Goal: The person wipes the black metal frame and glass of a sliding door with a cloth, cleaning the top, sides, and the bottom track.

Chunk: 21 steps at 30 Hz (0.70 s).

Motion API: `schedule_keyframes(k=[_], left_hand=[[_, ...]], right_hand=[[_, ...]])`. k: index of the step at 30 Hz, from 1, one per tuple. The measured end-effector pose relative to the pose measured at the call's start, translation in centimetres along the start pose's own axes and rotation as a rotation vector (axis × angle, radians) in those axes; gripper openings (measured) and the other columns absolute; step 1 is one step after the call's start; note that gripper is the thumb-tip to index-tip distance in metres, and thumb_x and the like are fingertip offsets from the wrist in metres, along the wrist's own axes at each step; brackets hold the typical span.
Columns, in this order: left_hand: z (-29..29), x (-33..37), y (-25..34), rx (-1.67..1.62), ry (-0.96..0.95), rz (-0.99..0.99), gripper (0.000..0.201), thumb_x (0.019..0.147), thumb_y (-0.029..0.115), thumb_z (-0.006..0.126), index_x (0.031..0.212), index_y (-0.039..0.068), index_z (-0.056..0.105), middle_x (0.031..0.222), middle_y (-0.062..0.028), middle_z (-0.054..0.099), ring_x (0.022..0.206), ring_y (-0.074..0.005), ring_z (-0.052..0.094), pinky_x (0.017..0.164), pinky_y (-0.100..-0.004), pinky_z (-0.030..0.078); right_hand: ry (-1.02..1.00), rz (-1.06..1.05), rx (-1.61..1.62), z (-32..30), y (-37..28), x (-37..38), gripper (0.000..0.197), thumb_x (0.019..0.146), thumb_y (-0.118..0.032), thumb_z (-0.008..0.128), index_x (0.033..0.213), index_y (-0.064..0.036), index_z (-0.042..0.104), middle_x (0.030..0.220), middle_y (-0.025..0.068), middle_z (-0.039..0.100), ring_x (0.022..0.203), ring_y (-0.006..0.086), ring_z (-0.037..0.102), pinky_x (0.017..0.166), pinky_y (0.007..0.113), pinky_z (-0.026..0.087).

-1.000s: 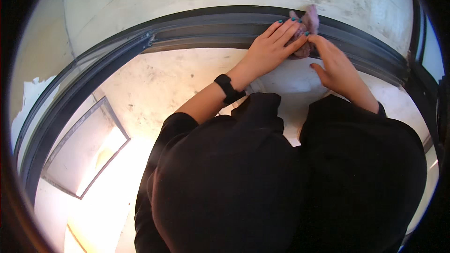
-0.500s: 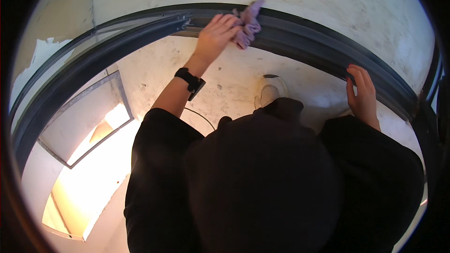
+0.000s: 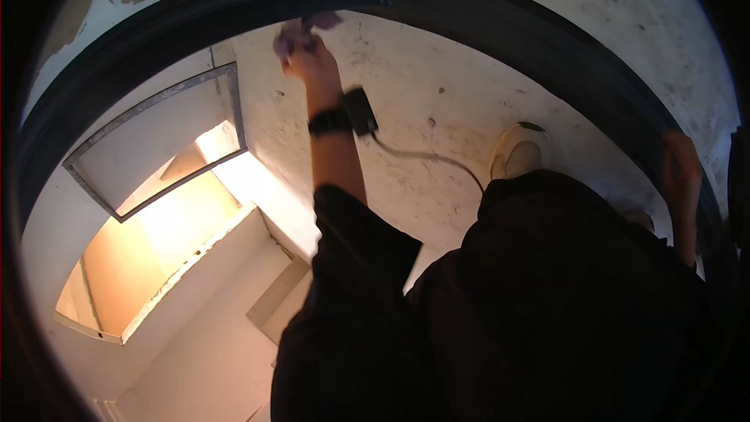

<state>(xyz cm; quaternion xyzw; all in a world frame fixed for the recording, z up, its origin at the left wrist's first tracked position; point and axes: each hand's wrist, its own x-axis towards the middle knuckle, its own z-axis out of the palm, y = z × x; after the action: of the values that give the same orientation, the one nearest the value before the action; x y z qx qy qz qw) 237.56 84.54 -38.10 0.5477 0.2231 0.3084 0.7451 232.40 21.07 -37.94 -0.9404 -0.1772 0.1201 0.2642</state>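
My left hand (image 3: 312, 62) is closed around a crumpled purple cloth (image 3: 291, 36), close to the inner edge of a long dark frame rail (image 3: 516, 19). One end of the cloth sticks out to the right, and motion blurs it slightly. On the left wrist sits a black band with a small dark box (image 3: 360, 112), from which a cable (image 3: 426, 156) runs off toward my body. Over at the far right, my right hand (image 3: 682, 168) rests at the rail with fingers stretched and thumb apart, holding nothing that I can see.
A grey-edged rectangular frame (image 3: 164, 98) surrounds an opening at the left, with bright light beyond it. Below it is a ledge with a rough, chipped edge (image 3: 187, 270). A light shoe (image 3: 519, 150) stands on the stained pale floor (image 3: 406, 70).
My left hand has moved left along the rail with the cloth, off its top to its inner edge. The view has shifted left, and my right hand now appears farther right, at the rail.
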Motion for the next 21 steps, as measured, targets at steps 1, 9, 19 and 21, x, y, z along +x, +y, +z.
schedule_keyframes(k=[1, 9, 19, 21], left_hand=[[1.3, 1.1, -1.9, -0.041, 0.162, -0.008, 0.008, 0.086, 0.004, 0.049, 0.08, 0.008, 0.051, 0.083, -0.0071, 0.063, 0.068, -0.0152, 0.056, 0.056, -0.0212, 0.043], [2.3, -0.4, -8.1, 1.176, 0.133, 0.26, 0.015, 0.081, 0.003, 0.057, 0.088, -0.006, 0.067, 0.073, -0.0172, 0.063, 0.061, -0.0259, 0.058, 0.059, -0.0362, 0.049], [7.9, -10.0, -4.9, 1.505, -0.506, 0.168, 0.015, 0.078, 0.002, 0.053, 0.075, 0.005, 0.066, 0.076, -0.015, 0.06, 0.06, -0.0242, 0.058, 0.056, -0.0349, 0.049], [11.7, -14.0, -4.7, 1.2, -0.477, 0.02, 0.011, 0.076, -0.002, 0.052, 0.077, 0.0, 0.063, 0.076, -0.0118, 0.06, 0.065, -0.0221, 0.061, 0.058, -0.032, 0.05]], right_hand=[[-0.054, -0.005, -0.013, 0.1, 0.6, -0.3, 0.023, 0.082, 0.009, 0.054, 0.104, 0.0011, 0.057, 0.105, 0.0175, 0.06, 0.099, 0.0296, 0.059, 0.084, 0.036, 0.048], [-0.008, 0.115, 0.051, -0.3, -0.7, -0.3, 0.02, 0.084, 0.004, 0.055, 0.103, -0.0013, 0.06, 0.104, 0.0141, 0.063, 0.098, 0.0248, 0.061, 0.085, 0.033, 0.049], [0.093, 0.025, 0.188, -0.2, -2.6, 3.1, 0.016, 0.082, 0.004, 0.056, 0.096, 0.0005, 0.062, 0.092, 0.0138, 0.065, 0.087, 0.0212, 0.064, 0.077, 0.03, 0.049], [0.123, 0.04, 0.191, 0.1, -2.6, 3.4, 0.016, 0.083, 0.004, 0.056, 0.097, 0.0006, 0.063, 0.092, 0.013, 0.065, 0.086, 0.0196, 0.064, 0.077, 0.028, 0.049]])
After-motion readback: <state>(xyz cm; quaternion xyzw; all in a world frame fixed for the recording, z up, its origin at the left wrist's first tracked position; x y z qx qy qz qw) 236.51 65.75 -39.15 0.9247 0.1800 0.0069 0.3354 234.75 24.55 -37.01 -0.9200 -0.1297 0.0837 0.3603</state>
